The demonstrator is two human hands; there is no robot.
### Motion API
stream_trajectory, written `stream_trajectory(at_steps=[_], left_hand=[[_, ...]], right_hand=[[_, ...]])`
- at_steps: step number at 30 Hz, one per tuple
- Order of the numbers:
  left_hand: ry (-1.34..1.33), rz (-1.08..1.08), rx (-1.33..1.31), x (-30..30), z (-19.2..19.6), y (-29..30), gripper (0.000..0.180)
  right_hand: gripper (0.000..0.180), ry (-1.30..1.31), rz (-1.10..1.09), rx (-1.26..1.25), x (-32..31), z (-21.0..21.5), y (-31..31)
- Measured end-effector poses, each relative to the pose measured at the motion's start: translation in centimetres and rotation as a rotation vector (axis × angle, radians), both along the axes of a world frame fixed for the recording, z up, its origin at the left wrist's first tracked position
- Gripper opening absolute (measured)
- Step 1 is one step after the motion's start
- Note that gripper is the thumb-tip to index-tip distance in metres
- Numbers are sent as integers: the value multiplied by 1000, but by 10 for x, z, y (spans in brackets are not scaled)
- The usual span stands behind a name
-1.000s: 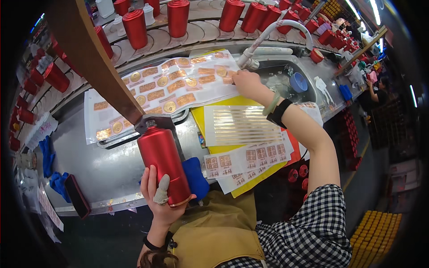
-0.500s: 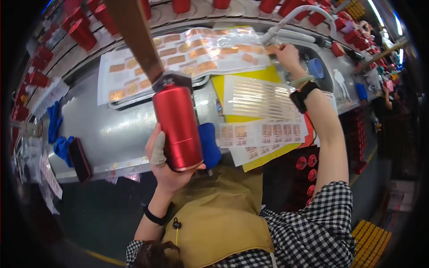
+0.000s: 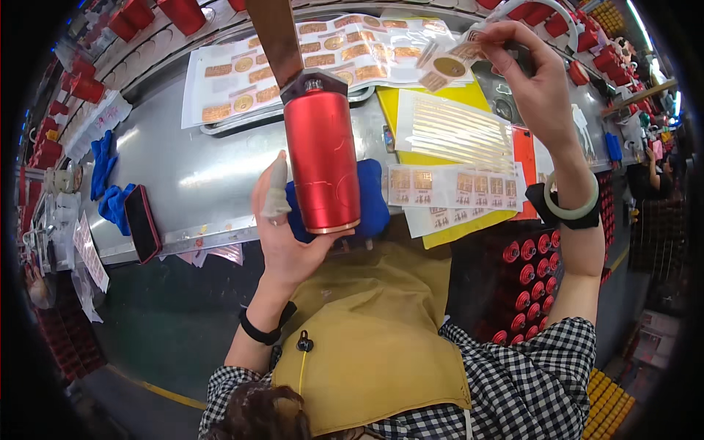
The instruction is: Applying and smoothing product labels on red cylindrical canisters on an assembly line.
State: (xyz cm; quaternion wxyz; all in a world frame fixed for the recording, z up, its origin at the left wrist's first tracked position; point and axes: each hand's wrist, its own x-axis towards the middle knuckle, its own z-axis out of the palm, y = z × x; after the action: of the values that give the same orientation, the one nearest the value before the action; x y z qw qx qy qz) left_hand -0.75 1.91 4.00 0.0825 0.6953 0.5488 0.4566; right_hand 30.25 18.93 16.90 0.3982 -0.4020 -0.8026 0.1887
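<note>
My left hand [image 3: 287, 246] supports a shiny red cylindrical canister [image 3: 321, 158] from below, with a pale cover on one of its fingers. The canister tilts away from me, its far end against a dark fitting [image 3: 314, 83] on a brown bar [image 3: 275, 37]. Up at the right, my right hand [image 3: 529, 70] pinches a clear decal piece [image 3: 449, 64] with gold and brown marks, held above the bench. Under it lies a large white decal sheet [image 3: 253, 77] with gold designs. A blue cloth [image 3: 372, 198] sits behind the canister.
Yellow sheets [image 3: 469, 92] carry a gold-striped sheet [image 3: 462, 132] and smaller decal sheets [image 3: 455, 185]. At left are a phone [image 3: 141, 224] and blue gloves [image 3: 104, 165]. A curved white faucet [image 3: 561, 15] rises at far right. Red cylinders [image 3: 532, 275] are stacked below the bench.
My right hand has lifted from the large sheet toward me, now with the decal piece raised in its fingers. The left hand still supports the canister, which has turned slightly. The view has shifted.
</note>
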Motion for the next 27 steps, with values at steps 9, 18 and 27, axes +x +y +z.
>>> stream_trajectory(at_steps=[9, 18, 27], left_hand=[[-164, -201, -190, -19, -15, 0, 119], [-332, -314, -324, -26, -24, 1, 124], [-342, -313, 19, -7, 42, 23, 80]], right_hand=[[11, 24, 245, -123, -38, 10, -67], [14, -84, 339, -28, -70, 8, -80], [19, -39, 450, 88, -110, -13, -83]])
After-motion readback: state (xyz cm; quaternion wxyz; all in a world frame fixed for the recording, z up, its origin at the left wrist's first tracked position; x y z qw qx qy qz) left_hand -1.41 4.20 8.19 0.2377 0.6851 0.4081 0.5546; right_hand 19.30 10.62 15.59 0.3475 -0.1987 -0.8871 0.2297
